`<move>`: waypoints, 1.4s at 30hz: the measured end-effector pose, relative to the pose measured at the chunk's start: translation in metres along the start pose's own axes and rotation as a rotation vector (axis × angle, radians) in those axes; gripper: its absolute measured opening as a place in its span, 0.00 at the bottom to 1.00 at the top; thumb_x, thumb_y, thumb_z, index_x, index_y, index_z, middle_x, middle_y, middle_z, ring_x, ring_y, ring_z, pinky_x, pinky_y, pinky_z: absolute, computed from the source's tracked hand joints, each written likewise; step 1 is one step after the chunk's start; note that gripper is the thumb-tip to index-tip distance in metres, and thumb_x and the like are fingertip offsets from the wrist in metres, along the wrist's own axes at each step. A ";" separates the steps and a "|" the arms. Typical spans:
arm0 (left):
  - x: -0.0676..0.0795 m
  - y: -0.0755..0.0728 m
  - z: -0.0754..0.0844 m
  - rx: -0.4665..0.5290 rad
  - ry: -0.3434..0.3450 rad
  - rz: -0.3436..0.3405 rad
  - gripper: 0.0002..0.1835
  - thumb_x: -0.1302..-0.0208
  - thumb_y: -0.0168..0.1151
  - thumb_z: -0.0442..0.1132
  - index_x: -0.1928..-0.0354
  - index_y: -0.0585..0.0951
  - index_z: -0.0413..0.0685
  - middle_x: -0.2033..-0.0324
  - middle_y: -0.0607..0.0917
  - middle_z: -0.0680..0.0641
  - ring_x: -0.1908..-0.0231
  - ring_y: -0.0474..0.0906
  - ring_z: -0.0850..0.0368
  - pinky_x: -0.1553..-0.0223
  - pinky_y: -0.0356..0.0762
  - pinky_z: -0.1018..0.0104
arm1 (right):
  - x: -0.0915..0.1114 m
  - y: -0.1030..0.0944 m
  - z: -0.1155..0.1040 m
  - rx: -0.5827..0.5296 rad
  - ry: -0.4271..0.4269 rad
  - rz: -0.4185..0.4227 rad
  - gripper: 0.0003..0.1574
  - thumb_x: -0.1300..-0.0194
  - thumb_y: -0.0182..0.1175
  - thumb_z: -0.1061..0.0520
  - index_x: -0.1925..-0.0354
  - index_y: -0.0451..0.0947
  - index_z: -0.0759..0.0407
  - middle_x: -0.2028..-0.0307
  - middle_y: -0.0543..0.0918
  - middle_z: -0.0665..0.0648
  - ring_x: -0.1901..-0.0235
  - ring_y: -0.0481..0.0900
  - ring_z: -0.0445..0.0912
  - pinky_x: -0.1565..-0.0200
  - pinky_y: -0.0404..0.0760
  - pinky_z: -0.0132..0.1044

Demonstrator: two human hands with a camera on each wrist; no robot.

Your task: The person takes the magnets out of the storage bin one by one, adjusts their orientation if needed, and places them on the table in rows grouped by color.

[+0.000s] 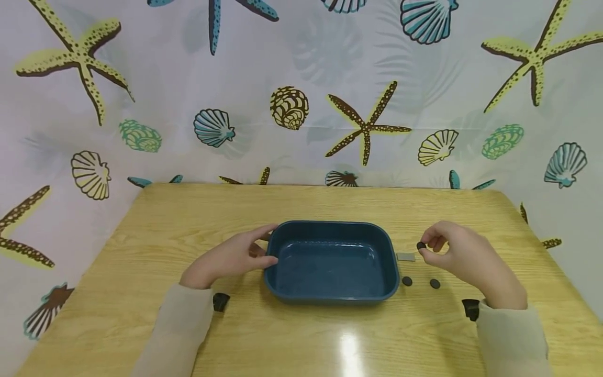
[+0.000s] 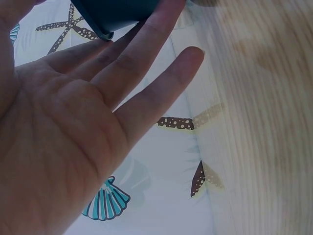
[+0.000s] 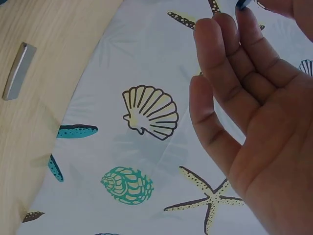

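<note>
A dark blue rectangular dish point(image 1: 330, 301) with rounded corners stands on the table. My left hand point(image 1: 235, 256) holds its left end, thumb over the rim and fingers by the outer wall; in the left wrist view the little finger stands off from the dish. Right of the dish, my right hand point(image 1: 459, 256) pinches a small black disc point(image 1: 421, 245) between thumb and fingertips above the table. Only a dark edge of that disc point(image 3: 242, 4) shows in the right wrist view. Two more black discs, one nearer the dish point(image 1: 407, 281) and another farther right point(image 1: 435, 283), lie on the table.
A small flat grey metallic strip point(image 1: 406, 256) lies against the dish's right side. The wooden table point(image 1: 212, 209) ends at the back by a white cloth point(image 1: 245, 94) printed with shells and starfish. Black bands point(image 1: 470, 309) show at both wrists.
</note>
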State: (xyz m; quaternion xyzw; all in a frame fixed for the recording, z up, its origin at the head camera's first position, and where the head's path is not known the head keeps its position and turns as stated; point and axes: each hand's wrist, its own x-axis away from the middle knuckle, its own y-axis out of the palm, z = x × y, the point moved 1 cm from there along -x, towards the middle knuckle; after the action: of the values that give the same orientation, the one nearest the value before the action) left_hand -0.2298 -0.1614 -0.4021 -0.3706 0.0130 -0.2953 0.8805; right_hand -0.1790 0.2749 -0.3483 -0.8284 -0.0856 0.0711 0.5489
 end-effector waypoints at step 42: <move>0.000 0.000 0.000 0.004 0.006 0.012 0.44 0.28 0.65 0.52 0.18 0.56 0.51 0.27 0.70 0.36 0.44 0.84 0.50 0.44 0.83 0.50 | 0.018 0.014 0.100 -0.143 0.236 -0.243 0.10 0.33 0.67 0.56 0.60 0.83 0.63 0.64 0.84 0.55 0.65 0.76 0.46 0.61 0.77 0.39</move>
State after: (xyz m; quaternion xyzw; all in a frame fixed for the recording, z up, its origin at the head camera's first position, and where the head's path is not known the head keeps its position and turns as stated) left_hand -0.2297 -0.1611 -0.4022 -0.3678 0.0171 -0.2912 0.8830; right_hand -0.1814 0.3635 -0.4007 -0.8515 -0.1250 -0.1000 0.4993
